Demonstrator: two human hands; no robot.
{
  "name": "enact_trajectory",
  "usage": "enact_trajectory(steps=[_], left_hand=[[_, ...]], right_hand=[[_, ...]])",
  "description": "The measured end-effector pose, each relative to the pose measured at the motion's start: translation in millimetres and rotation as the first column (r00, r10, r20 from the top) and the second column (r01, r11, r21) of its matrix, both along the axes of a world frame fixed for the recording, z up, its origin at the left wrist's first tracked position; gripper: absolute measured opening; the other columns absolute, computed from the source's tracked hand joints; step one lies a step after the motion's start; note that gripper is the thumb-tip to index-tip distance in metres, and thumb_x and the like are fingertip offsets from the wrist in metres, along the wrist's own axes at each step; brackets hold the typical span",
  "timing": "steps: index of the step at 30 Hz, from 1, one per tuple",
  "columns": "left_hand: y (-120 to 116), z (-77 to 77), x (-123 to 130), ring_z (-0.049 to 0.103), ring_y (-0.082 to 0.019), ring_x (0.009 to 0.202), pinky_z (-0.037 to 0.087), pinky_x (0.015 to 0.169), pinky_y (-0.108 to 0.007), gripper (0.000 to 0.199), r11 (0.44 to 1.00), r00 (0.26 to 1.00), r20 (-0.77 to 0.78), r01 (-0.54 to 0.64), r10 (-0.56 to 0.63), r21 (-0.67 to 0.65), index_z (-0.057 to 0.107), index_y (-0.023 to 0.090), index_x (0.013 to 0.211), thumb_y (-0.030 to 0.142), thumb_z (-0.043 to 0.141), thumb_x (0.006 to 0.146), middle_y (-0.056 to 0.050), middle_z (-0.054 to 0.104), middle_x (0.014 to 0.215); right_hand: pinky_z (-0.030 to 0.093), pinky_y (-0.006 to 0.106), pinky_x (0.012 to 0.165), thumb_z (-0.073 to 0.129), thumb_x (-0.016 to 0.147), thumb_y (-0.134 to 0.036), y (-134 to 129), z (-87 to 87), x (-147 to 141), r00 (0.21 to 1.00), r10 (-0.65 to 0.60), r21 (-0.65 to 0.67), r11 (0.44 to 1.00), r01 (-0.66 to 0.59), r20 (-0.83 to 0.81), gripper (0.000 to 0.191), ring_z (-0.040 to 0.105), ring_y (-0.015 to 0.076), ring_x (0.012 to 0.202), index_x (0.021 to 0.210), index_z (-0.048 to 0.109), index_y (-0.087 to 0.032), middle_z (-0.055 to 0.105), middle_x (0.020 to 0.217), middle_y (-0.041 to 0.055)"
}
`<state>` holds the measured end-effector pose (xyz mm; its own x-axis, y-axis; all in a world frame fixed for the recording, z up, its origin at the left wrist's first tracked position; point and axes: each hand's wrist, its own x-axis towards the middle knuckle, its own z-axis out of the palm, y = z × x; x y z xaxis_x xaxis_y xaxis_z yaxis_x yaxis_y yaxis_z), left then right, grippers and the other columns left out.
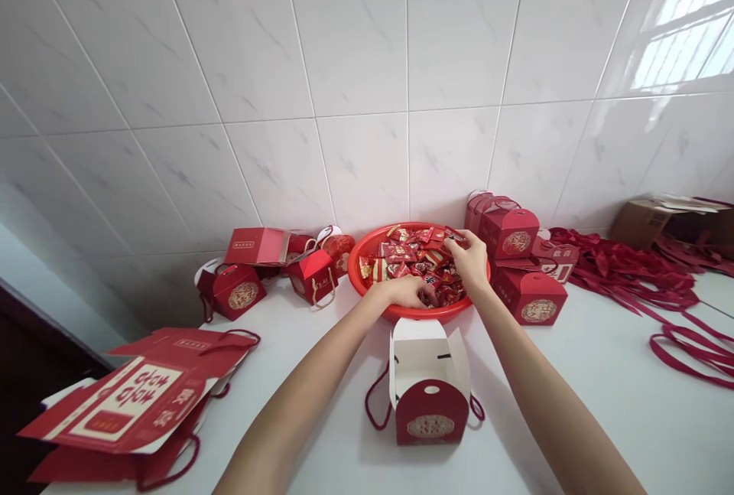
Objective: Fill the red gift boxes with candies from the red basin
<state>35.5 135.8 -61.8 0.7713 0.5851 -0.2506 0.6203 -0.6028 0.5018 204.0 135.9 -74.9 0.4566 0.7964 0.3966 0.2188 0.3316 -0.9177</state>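
Observation:
A red plastic basket (pixel 358 281) full of wrapped candies (pixel 398 252) stands against the tiled wall. Inside its near side, my left hand (pixel 408 292) reaches down with fingers curled on a wrapped candy; the fingertips are partly hidden. My right hand (pixel 470 256) is over the basket's right side, thumb and fingers pinching a wrapped candy (pixel 455 235) with a dark red wrapper. Between my forearms sits a red gift box (pixel 431 415) with its top flaps open and white inside showing. No candy is visible in it. Its cord handles hang at both sides.
Flat red cartons (pixel 134 403) with cords lie at the left front. Several red boxes (pixel 238 292) stand behind them, and more boxes (pixel 531 297) are right of the basket. Dark red ribbons (pixel 625 269) spread at the right, beside a brown cardboard box (pixel 634 226).

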Motion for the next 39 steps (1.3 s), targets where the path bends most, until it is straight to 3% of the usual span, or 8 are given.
enact_trajectory(steps=[7,11,18,26,31,35,37,39], left_hand=[[-0.8,2.9,1.2,0.069,-0.022,0.093,0.051,0.088,-0.028,0.032,0.973,0.971,0.198,-0.17,0.137,0.158,0.077,0.02,0.108,0.021,0.071,0.076,-0.004,0.077,0.105],[-0.5,3.4,1.0,0.067,-0.023,0.105,0.048,0.098,-0.032,0.035,0.915,0.869,0.456,-0.328,0.195,0.234,0.072,0.019,0.115,0.019,0.068,0.08,-0.005,0.074,0.118],[0.9,5.5,-1.3,0.062,-0.025,0.121,0.045,0.108,-0.037,0.04,0.851,0.815,0.519,-0.446,0.259,0.275,0.068,0.022,0.121,0.014,0.066,0.082,-0.004,0.069,0.129],[13.1,-0.5,-5.8,0.059,-0.024,0.124,0.044,0.109,-0.037,0.047,0.673,0.681,0.591,-0.68,0.432,0.292,0.064,0.017,0.126,0.003,0.053,0.082,-0.011,0.065,0.131],[44.2,11.3,-18.0,0.055,-0.023,0.126,0.041,0.108,-0.032,0.039,0.531,0.608,0.541,-0.787,0.582,0.314,0.064,0.016,0.123,0.009,0.051,0.087,-0.012,0.065,0.129],[75.8,15.5,-29.9,0.067,-0.024,0.096,0.049,0.082,-0.029,0.022,0.575,0.612,0.4,-0.787,0.682,0.224,0.072,0.016,0.091,0.014,0.05,0.088,-0.007,0.073,0.087],[88.6,11.6,-30.5,0.065,-0.02,0.073,0.046,0.067,-0.027,0.019,0.619,0.637,0.352,-0.765,0.686,0.177,0.07,0.017,0.074,0.016,0.054,0.085,-0.002,0.064,0.063],[97.8,6.0,-27.5,0.06,-0.016,0.064,0.043,0.061,-0.024,0.013,0.674,0.674,0.324,-0.727,0.664,0.132,0.069,0.017,0.072,0.014,0.059,0.079,0.002,0.06,0.057]], right_hand=[[0.055,0.034,0.067,0.071,0.059,-0.04,5.3,-5.1,3.6,0.898,0.142,0.043,0.99,-0.136,-0.416,0.026,0.069,0.0237,0.074,0.075,0.061,-0.022,0.071,0.071,0.0014],[0.053,0.031,0.064,0.079,0.051,-0.035,4.1,-2.2,5.1,0.878,0.143,0.016,0.988,-0.153,-0.457,0.031,0.068,0.0222,0.072,0.072,0.06,-0.022,0.071,0.07,0.0007],[0.054,0.032,0.059,0.08,0.052,-0.041,-3.8,2.9,3.2,0.864,0.23,-0.016,0.964,-0.265,-0.447,0.034,0.067,0.021,0.069,0.073,0.062,-0.021,0.071,0.074,0.0014],[0.052,0.029,0.053,0.083,0.049,-0.035,-7.4,9.6,-0.5,0.832,0.194,-0.018,0.971,-0.238,-0.52,0.031,0.065,0.0192,0.064,0.067,0.062,-0.021,0.069,0.067,-0.0004],[0.049,0.027,0.054,0.085,0.045,-0.035,-11.6,15.1,-1.7,0.819,0.18,-0.025,0.973,-0.231,-0.545,0.032,0.064,0.0179,0.062,0.064,0.063,-0.02,0.068,0.063,-0.001],[0.046,0.026,0.051,0.085,0.043,-0.034,-13.6,17.6,-3.1,0.792,0.187,-0.016,0.97,-0.242,-0.581,0.032,0.061,0.0163,0.059,0.061,0.063,-0.021,0.067,0.061,-0.0018],[0.045,0.026,0.051,0.084,0.042,-0.033,-13.5,18.1,-3.8,0.78,0.19,-0.006,0.971,-0.241,-0.596,0.031,0.059,0.0154,0.057,0.061,0.062,-0.021,0.066,0.059,-0.0025],[0.044,0.025,0.05,0.084,0.042,-0.033,-13.1,18.3,-4.4,0.775,0.19,0.0,0.971,-0.238,-0.603,0.031,0.058,0.0148,0.055,0.06,0.061,-0.021,0.065,0.058,-0.0029]])
